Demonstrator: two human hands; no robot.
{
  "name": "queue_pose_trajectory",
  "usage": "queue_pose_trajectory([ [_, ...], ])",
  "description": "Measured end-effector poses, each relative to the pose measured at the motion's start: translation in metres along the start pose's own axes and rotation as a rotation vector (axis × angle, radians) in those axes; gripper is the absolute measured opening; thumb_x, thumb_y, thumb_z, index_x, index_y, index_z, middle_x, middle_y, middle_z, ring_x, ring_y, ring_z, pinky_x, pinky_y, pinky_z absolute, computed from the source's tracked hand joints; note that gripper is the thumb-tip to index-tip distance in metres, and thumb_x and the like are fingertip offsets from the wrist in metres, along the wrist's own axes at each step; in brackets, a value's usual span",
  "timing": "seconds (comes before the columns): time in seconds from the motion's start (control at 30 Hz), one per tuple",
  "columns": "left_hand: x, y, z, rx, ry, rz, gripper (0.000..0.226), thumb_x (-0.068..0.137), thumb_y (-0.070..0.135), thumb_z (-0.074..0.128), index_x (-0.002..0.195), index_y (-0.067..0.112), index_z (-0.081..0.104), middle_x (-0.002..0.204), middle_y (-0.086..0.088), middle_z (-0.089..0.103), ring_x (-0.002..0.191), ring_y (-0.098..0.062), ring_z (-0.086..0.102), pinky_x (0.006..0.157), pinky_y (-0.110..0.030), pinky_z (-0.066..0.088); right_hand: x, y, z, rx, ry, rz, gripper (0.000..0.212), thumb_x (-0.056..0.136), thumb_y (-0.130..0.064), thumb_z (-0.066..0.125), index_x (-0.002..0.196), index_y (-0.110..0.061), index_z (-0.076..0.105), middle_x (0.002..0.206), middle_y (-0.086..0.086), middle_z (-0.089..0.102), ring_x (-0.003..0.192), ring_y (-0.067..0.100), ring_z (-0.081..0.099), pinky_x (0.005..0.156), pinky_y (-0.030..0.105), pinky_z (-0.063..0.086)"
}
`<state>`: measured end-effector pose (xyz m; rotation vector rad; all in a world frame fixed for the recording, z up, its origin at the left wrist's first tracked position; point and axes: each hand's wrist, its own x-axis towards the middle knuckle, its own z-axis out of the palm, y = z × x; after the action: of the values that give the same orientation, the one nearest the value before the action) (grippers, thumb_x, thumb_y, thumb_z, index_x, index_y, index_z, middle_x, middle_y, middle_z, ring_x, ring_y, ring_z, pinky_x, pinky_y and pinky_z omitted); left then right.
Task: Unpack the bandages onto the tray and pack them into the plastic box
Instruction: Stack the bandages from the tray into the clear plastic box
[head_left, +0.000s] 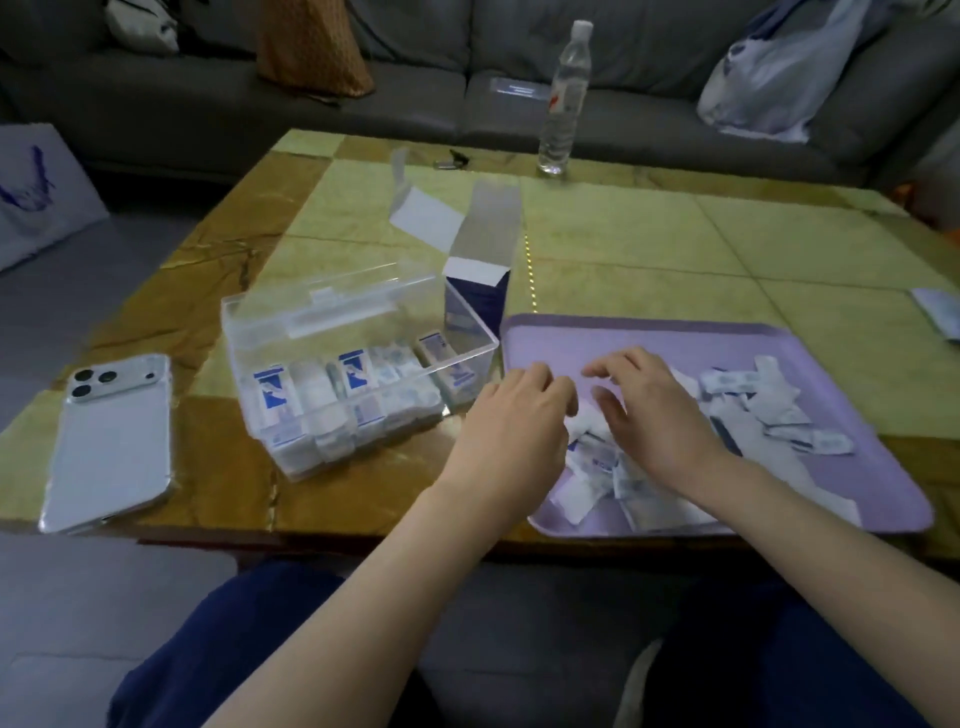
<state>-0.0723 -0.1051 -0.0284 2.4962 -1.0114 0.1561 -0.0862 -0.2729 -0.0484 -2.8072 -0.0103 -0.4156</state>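
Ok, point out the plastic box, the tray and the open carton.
plastic box (363, 306), head view, on its clear back wall.
tray (649, 343), head view, on a bare purple patch near its far edge.
open carton (488, 301), head view, on its dark blue face.

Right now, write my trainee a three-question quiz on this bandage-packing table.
1. True or false: the plastic box is empty.
2. Pick one. The left hand and the right hand are both over: A the phone, B the tray, C the bottle.
3. Fill in: the loose bandages lie on a ____ tray.

Key: 1 false; 2 B; 3 purple.
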Motion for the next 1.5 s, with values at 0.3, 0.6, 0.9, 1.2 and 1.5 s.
queue_pose_trajectory([
  [0.3,0.022,0.010,0.040,0.203,-0.471,-0.070,0.081,0.082,0.052,0.061,0.142,0.014,0.022,0.145,-0.013,0.024,0.129,-0.033,0.027,0.104,-0.042,0.028,-0.025,0.055,-0.020,0.013,-0.472,0.214,0.095,0.067,-0.054,0.074,0.143,-0.024,0.026,0.144,-0.004,0.033,0.131,0.015,0.030,0.095,0.026,0.031],
  [0.6,0.047,0.018,0.042,-0.088,-0.473,-0.279,0.096,0.075,0.030,0.076,0.147,0.016,0.014,0.140,-0.016,0.023,0.127,-0.036,0.028,0.104,-0.043,0.031,-0.013,0.060,-0.023,0.023,-0.475,0.181,0.070,0.064,-0.048,0.079,0.122,-0.021,0.050,0.114,-0.001,0.051,0.110,0.018,0.042,0.088,0.028,0.038],
  [0.9,0.052,0.010,0.049,-0.212,-0.307,-0.319,0.071,0.075,0.019,0.076,0.135,0.017,0.038,0.130,-0.011,0.041,0.117,-0.028,0.048,0.100,-0.042,0.042,-0.003,0.066,-0.037,0.051,-0.528,0.235,0.030,0.066,-0.036,0.081,0.082,-0.021,0.061,0.074,-0.008,0.055,0.077,0.018,0.058,0.060,0.025,0.041],
  [1.2,0.054,0.010,0.048,-0.174,-0.372,-0.253,0.040,0.085,0.007,0.061,0.122,0.020,0.052,0.119,-0.006,0.041,0.102,-0.024,0.050,0.093,-0.036,0.045,0.008,0.073,-0.037,0.122,-0.093,0.276,0.023,0.083,-0.036,0.068,0.086,-0.014,0.062,0.081,0.002,0.061,0.078,0.023,0.057,0.065,0.031,0.039],
  [1.5,0.052,0.014,0.052,-0.199,-0.176,-0.251,0.035,0.096,0.025,0.044,0.131,0.022,0.046,0.121,-0.005,0.046,0.106,-0.022,0.052,0.095,-0.043,0.043,0.016,0.067,-0.040,0.406,0.200,0.286,0.016,0.080,-0.029,0.071,0.080,-0.016,0.063,0.065,-0.014,0.054,0.063,0.012,0.053,0.062,0.029,0.043],
])
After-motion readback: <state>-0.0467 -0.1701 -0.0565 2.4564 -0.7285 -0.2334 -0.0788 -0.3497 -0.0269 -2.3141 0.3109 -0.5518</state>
